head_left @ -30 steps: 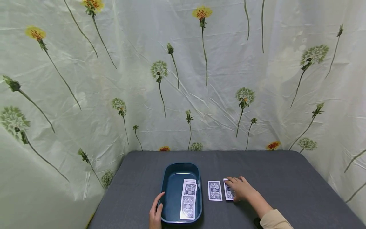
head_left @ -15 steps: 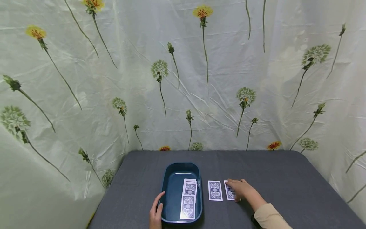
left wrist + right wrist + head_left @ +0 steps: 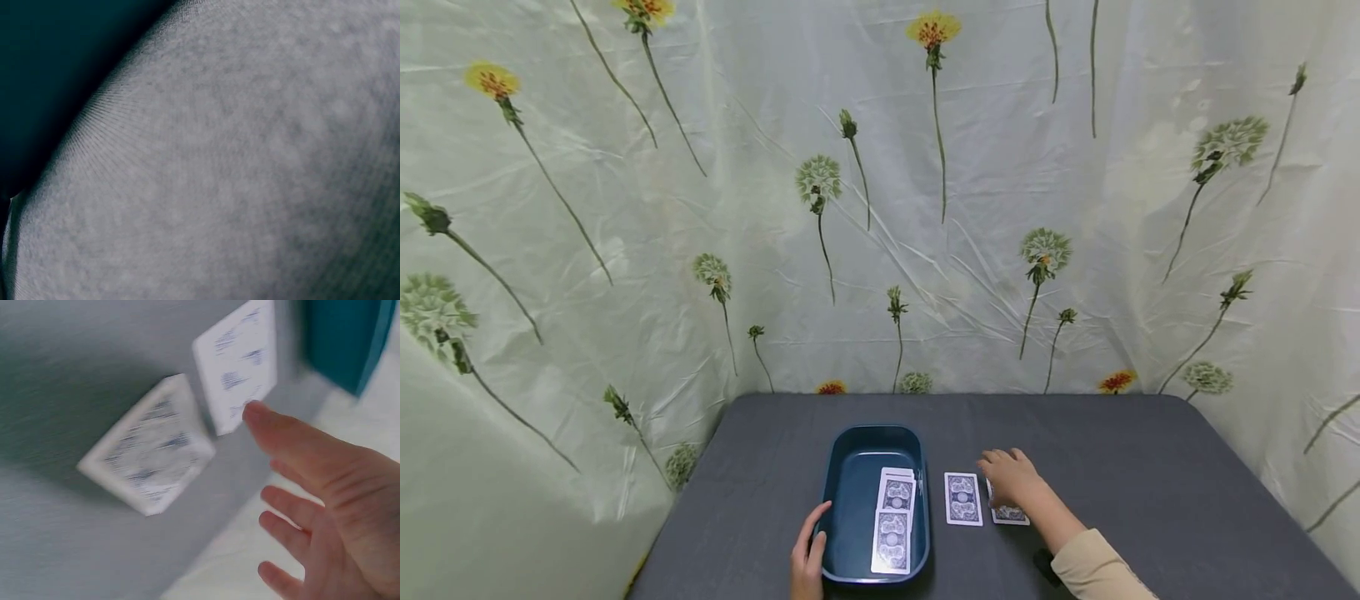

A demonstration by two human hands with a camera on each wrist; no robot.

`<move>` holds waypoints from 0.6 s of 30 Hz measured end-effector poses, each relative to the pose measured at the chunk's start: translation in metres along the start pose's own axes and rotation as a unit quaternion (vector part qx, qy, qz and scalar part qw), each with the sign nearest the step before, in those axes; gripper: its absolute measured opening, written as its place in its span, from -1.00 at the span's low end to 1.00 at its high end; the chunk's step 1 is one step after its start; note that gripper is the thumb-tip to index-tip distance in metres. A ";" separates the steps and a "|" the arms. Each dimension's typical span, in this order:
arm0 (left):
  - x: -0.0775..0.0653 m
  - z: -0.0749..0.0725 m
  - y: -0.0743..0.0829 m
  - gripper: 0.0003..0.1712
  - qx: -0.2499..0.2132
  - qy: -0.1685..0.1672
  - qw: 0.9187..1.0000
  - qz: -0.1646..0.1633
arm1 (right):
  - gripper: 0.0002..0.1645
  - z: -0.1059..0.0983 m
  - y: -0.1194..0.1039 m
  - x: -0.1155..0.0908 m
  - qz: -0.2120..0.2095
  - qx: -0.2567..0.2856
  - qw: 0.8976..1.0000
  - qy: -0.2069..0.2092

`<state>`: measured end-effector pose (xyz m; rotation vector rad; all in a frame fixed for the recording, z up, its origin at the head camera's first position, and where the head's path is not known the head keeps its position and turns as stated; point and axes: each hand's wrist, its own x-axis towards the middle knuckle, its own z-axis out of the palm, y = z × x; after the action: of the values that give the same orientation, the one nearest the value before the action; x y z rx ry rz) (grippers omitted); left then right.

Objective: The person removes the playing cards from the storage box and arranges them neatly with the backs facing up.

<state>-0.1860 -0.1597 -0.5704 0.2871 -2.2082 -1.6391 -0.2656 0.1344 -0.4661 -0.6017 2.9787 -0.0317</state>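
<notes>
A dark teal tray (image 3: pixel 842 533) stands on the table, with several blue-backed playing cards (image 3: pixel 892 542) lying face down inside. My left hand (image 3: pixel 808 554) rests at its left side, fingertips touching the rim. To the tray's right lies a face-down card (image 3: pixel 962 500). Beside that is a second face-down card or small stack (image 3: pixel 1011 515), partly hidden in the head view by my right hand (image 3: pixel 1015 483) over it. In the right wrist view this second pile (image 3: pixel 150 447) looks blurred and fairly thick. The right fingers are spread and loosely bent, with nothing between them.
A dark grey cloth covers the table (image 3: pixel 1120 450). A flower-patterned curtain (image 3: pixel 880 208) hangs close behind the far edge and along the left. In the left wrist view, a dark teal tray side (image 3: pixel 56 56) shows above grey cloth.
My right hand has let go of the right-hand cards, rising and shifting a little left and away from me. The left hand and tray have stayed put.
</notes>
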 end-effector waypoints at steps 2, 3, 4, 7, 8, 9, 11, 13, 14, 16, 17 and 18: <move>0.000 -0.001 0.000 -0.62 0.002 -0.004 1.000 -0.003 | -0.34 -0.007 -0.014 0.004 -0.001 -0.012 0.999 0.032; 0.000 -0.002 0.001 -0.62 0.001 -0.006 1.000 -0.006 | -0.35 -0.010 -0.021 0.006 -0.003 -0.018 0.999 0.051; 0.000 -0.002 0.001 -0.62 0.002 -0.008 1.000 -0.008 | -0.36 -0.011 -0.028 0.008 -0.007 -0.023 0.997 0.074; 0.001 -0.003 0.001 -0.61 0.007 -0.011 1.000 -0.018 | -0.32 -0.010 -0.050 0.014 -0.021 -0.027 0.989 0.144; 0.001 -0.003 0.002 -0.61 0.007 -0.012 1.000 -0.018 | -0.30 -0.008 -0.058 0.015 -0.029 -0.027 0.985 0.166; 0.001 -0.003 0.001 -0.61 0.005 -0.012 1.000 -0.019 | -0.26 -0.005 -0.065 0.016 -0.037 -0.025 0.982 0.184; 0.001 -0.002 0.001 -0.62 -0.002 -0.010 1.000 -0.010 | -0.21 0.001 -0.079 0.017 -0.055 -0.015 0.976 0.208; 0.001 -0.002 0.000 -0.62 -0.009 -0.008 1.000 0.001 | -0.15 0.009 -0.091 0.018 -0.072 -0.009 0.976 0.204; 0.001 -0.002 0.000 -0.62 -0.009 -0.009 1.000 0.005 | -0.11 0.013 -0.096 0.018 -0.081 -0.008 0.977 0.197; 0.001 -0.002 -0.001 -0.62 -0.010 -0.004 1.000 0.011 | -0.03 0.021 -0.106 0.018 -0.097 -0.016 0.981 0.170; 0.001 -0.002 -0.001 -0.62 -0.010 -0.003 1.000 0.011 | 0.02 0.025 -0.109 0.018 -0.103 -0.024 0.983 0.153; 0.000 -0.002 -0.001 -0.62 -0.007 -0.002 1.000 0.006 | 0.06 0.029 -0.113 0.017 -0.106 -0.032 0.985 0.135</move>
<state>-0.1858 -0.1617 -0.5708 0.2663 -2.1963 -1.6503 -0.2350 0.0239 -0.4919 -0.9970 3.1660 -0.0358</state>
